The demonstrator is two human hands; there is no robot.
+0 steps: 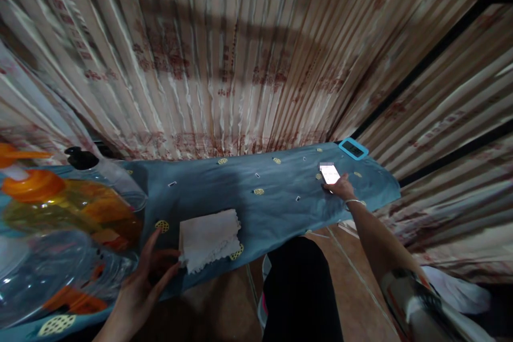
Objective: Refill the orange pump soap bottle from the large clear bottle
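Observation:
My right hand reaches out over the blue patterned cloth on the narrow table, with its fingers closed on the near end of a phone. The phone's screen is lit and faces up. My left hand is at the near left, fingers spread apart. Its fingertips come to the left edge of a folded white cloth with a scalloped border; whether they press on it I cannot tell. The white cloth lies flat.
Left of my left hand are a clear plastic bottle, an orange pump bottle with yellow liquid, and a black-topped bottle. A blue-framed digital timer lies at the far right. Pleated curtains hang behind. My knee is below the near edge.

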